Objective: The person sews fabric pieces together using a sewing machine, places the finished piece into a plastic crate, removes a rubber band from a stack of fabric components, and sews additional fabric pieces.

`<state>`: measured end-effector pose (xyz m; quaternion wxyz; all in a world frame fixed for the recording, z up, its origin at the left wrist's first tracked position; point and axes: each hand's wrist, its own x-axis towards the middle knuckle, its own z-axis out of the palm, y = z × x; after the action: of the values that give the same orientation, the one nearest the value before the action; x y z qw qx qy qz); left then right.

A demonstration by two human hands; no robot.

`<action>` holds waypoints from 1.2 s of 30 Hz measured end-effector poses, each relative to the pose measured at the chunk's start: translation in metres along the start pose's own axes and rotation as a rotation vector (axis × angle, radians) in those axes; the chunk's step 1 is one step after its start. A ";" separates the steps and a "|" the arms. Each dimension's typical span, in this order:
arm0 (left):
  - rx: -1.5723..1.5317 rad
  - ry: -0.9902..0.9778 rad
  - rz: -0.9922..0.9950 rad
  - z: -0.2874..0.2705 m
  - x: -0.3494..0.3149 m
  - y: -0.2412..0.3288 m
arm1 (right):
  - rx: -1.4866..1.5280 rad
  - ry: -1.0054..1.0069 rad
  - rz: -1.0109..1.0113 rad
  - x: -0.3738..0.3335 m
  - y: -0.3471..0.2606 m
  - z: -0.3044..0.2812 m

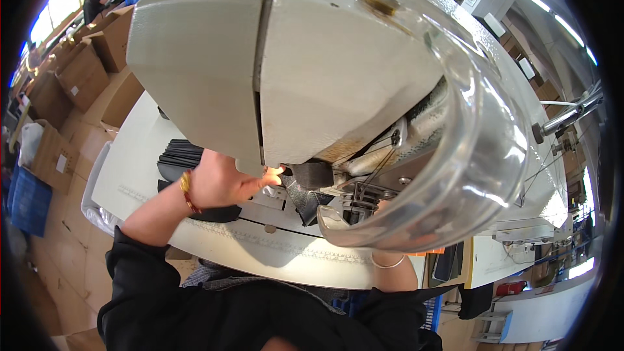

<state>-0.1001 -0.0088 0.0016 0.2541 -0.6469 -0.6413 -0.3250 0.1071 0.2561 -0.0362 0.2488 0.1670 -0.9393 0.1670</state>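
A sewing machine head [351, 58] fills the middle of the view. My left hand [224, 181] reaches in beneath it from the left, thumb and a fingertip close together at the edge of a small dark, speckled piece of material [304, 200]. The machine head hides its other fingers. That piece lies on the machine bed beside the needle area [361, 200]. My right hand [389, 211] is behind the curved clear guard [481, 175], right of the needle area; its fingers are blurred and mostly covered. Next to my left wrist lies a stack of black pieces [185, 159].
The white sewing table [260, 237] has a ruler strip near its front edge. Dark flat pieces [448, 263] stand at its right end. Cardboard boxes [81, 75] and a blue crate [29, 201] stand on the floor at left. A person [94, 3] sits far back.
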 end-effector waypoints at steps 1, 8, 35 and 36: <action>-0.102 -0.028 -0.081 -0.002 0.002 -0.008 | -0.073 0.013 -0.053 -0.002 -0.002 0.006; -0.573 -0.225 -0.161 0.013 0.016 -0.050 | -1.059 0.201 -0.560 0.012 -0.042 0.055; -0.591 -0.027 -0.465 0.036 -0.004 -0.008 | -0.899 -0.314 -0.158 -0.030 0.002 0.082; -0.735 0.044 -0.563 0.038 -0.005 -0.004 | -0.818 -0.243 -0.133 -0.025 0.000 0.078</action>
<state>-0.1004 0.0170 -0.0276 -0.0766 -0.4877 -0.6288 -0.6007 0.0958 0.2309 -0.1132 0.1923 0.1336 -0.9378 -0.2563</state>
